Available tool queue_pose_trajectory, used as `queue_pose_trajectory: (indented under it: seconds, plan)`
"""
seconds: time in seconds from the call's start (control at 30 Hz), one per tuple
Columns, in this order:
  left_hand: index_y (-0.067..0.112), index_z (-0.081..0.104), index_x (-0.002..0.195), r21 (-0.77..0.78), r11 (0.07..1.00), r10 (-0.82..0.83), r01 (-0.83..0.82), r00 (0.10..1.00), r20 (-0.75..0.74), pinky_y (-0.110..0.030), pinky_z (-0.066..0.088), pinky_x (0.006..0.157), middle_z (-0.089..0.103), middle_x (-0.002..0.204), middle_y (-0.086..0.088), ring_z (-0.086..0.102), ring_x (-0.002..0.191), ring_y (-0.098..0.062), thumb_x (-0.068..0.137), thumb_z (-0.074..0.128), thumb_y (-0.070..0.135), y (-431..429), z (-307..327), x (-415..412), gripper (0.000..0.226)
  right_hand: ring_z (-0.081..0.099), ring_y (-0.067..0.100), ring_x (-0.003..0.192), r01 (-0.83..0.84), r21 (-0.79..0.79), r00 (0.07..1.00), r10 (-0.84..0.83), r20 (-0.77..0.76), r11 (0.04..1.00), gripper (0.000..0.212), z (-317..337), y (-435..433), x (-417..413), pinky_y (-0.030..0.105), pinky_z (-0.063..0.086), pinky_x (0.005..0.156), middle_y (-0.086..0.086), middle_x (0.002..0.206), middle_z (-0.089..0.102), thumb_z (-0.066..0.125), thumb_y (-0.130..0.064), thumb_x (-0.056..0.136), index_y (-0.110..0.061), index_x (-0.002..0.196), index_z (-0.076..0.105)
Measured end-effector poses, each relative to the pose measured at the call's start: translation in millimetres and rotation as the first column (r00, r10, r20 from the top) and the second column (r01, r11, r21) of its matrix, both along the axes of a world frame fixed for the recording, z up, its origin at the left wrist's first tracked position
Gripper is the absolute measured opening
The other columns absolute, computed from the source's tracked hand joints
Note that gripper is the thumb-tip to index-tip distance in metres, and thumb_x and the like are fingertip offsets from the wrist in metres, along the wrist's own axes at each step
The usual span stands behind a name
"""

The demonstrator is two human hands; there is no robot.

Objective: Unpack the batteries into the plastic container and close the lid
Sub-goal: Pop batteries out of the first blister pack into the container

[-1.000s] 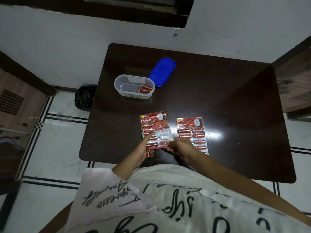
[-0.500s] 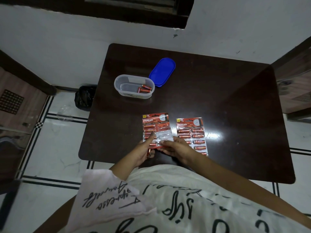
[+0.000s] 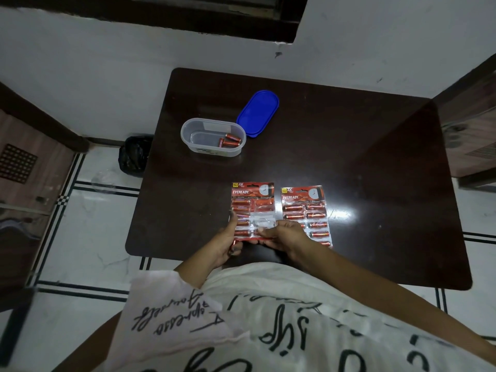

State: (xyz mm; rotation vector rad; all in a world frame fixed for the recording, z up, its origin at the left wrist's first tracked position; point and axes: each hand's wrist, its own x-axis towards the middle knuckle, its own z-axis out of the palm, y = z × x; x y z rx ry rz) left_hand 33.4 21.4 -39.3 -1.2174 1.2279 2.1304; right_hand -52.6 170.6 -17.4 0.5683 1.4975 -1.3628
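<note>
Two red battery blister packs lie near the table's front edge. My left hand (image 3: 226, 241) grips the lower left edge of the left pack (image 3: 252, 208), thumb on top. My right hand (image 3: 284, 234) pinches the same pack's lower right part, where several blisters are torn open. The right pack (image 3: 306, 210) lies flat beside it, partly under my right wrist. Farther back stands the clear oval plastic container (image 3: 193, 130) with two loose red batteries (image 3: 229, 140) inside. Its blue lid (image 3: 259, 112) lies on the table, touching the container's right end.
The dark wooden table (image 3: 362, 170) has a bright light reflection right of the packs. A black bag (image 3: 135, 155) sits on the tiled floor left of the table. Wooden furniture stands at both sides of the room.
The left pack has shifted slightly right and away from me, and both hands have adjusted their grip on its lower edge. The container, lid and right pack have not moved.
</note>
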Motion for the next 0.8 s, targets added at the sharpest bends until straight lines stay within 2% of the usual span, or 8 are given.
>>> queue_pose_trajectory:
  seconds: [0.07,0.2,0.33,0.47,0.57,0.67,0.8]
  plan:
    - [0.009,0.063,0.105,-0.022,1.000,-0.023,0.023,1.000,-0.002,-0.015,0.022,0.034,0.068,0.071,-0.014,0.029,0.033,-0.005,0.088,0.026,0.072,-2.1,-1.7,-0.2,0.074,0.072,0.034,0.097,0.006,0.004,1.000,-0.006,-0.006,1.000,0.021,-0.4,0.1,0.2,0.041,0.056,0.095,0.017,0.097,0.076,0.082,-0.001,0.073,-0.001,0.093,0.074]
    - [0.007,0.062,0.092,-0.062,0.997,-0.049,0.049,0.999,0.003,-0.015,0.022,0.034,0.064,0.062,-0.010,0.030,0.031,-0.005,0.091,0.042,0.062,-3.7,-1.7,-1.4,0.059,0.071,0.023,0.075,0.007,0.017,1.000,-0.007,0.002,1.000,0.027,-2.4,0.0,-1.1,0.028,0.059,0.078,0.016,0.092,0.077,0.084,-0.005,0.072,0.002,0.095,0.073]
    - [0.005,0.058,0.087,-0.049,0.999,-0.021,0.020,0.999,-0.026,-0.014,0.020,0.033,0.058,0.053,-0.008,0.028,0.028,-0.005,0.092,0.055,0.047,0.5,-1.8,-1.0,0.043,0.069,0.017,0.058,-0.015,0.092,1.000,0.013,0.025,0.996,0.020,-3.5,-2.5,-5.6,0.022,0.056,0.055,0.012,0.078,0.075,0.083,-0.002,0.072,0.000,0.090,0.073]
    - [0.005,0.057,0.089,0.021,1.000,0.000,0.001,0.999,-0.038,-0.015,0.020,0.032,0.053,0.050,-0.005,0.029,0.029,-0.005,0.091,0.057,0.047,3.2,-1.4,-0.2,0.042,0.068,0.019,0.062,-0.034,0.125,0.999,0.029,0.040,0.992,0.025,-2.8,-3.8,-8.3,0.025,0.057,0.063,0.013,0.087,0.076,0.080,-0.001,0.072,0.002,0.096,0.073]
    - [0.007,0.059,0.093,0.068,0.998,-0.013,0.015,1.000,-0.027,-0.016,0.020,0.033,0.053,0.052,-0.005,0.030,0.030,-0.005,0.089,0.058,0.051,0.8,-1.5,-2.1,0.044,0.070,0.018,0.077,-0.010,0.026,0.997,0.008,0.072,1.000,0.027,-2.5,-2.0,-4.9,0.022,0.056,0.066,0.010,0.094,0.075,0.076,-0.005,0.079,-0.001,0.105,0.071]
    - [0.010,0.060,0.091,0.083,0.996,-0.022,0.024,1.000,-0.022,-0.016,0.019,0.033,0.053,0.053,-0.004,0.029,0.030,-0.005,0.089,0.057,0.052,1.7,-1.8,-3.7,0.042,0.071,0.022,0.096,0.076,-0.122,0.983,-0.054,0.178,0.990,0.037,-8.3,-1.3,-0.4,0.023,0.059,0.073,0.012,0.107,0.072,0.069,-0.006,0.086,0.000,0.122,0.063]
    - [0.011,0.060,0.094,0.096,0.995,0.009,-0.007,1.000,-0.015,-0.014,0.019,0.032,0.052,0.052,-0.003,0.028,0.029,-0.004,0.094,0.053,0.046,4.5,-3.2,-5.8,0.035,0.070,0.025,0.096,0.151,-0.194,0.966,-0.104,0.236,0.969,0.031,-11.6,-3.2,1.0,0.026,0.060,0.076,0.016,0.108,0.071,0.063,-0.007,0.091,-0.002,0.122,0.060]
